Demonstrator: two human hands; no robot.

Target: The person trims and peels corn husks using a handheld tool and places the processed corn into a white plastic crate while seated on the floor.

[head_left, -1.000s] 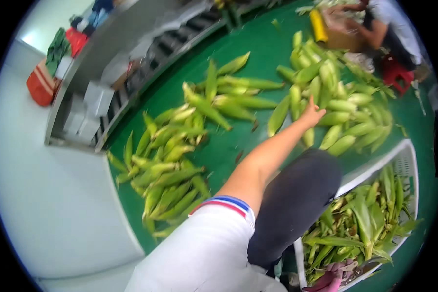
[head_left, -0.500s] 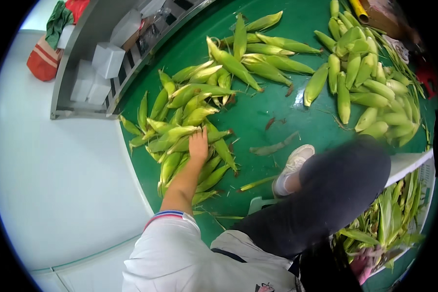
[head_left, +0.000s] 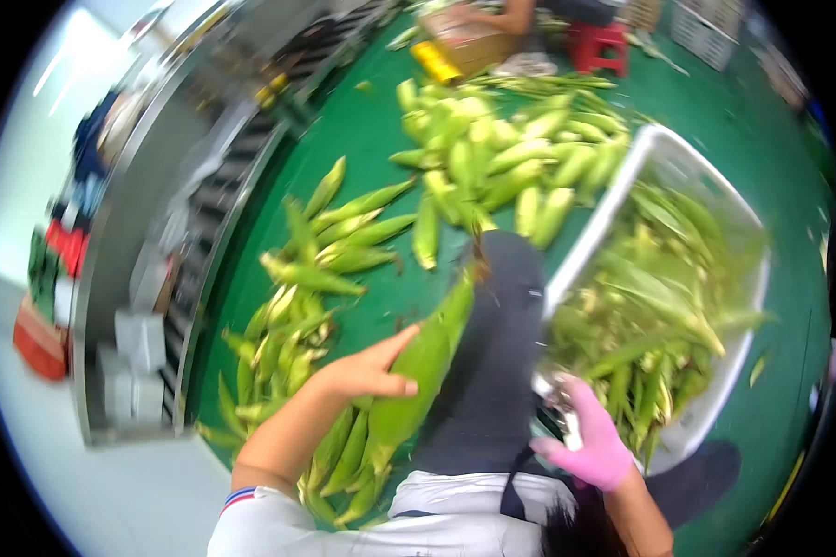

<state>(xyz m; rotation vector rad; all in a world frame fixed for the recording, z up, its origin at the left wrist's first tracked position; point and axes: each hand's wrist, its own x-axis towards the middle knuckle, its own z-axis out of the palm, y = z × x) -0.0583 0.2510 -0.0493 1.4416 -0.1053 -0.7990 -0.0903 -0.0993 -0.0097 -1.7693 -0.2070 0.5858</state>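
Observation:
An ear of corn in its green husk [head_left: 418, 371] is raised over my lap, its brown silk end pointing up and away. My left hand [head_left: 372, 369], bare, is closed around its side with the thumb on top. My right hand [head_left: 599, 446], in a pink glove, is at the near-left edge of a white bin [head_left: 587, 243]. It grips a small tool with pale and metallic parts [head_left: 568, 422], whose kind is blurred. Green husks and leaves [head_left: 636, 316] fill the bin. Unhusked corn ears [head_left: 283, 343] lie heaped on the floor to my left.
Paler green ears [head_left: 492, 153] form a pile ahead, beyond my dark-trousered leg [head_left: 488, 371]. Another person's arm [head_left: 502, 19] shows at the far side near a cardboard box [head_left: 474, 48] and a red stool [head_left: 596, 48]. A metal rack [head_left: 111, 269] runs along the left.
My left hand has lifted an ear of corn from the left heap to above my lap. The gloved right hand has come up beside the bin. The view has swung rightward.

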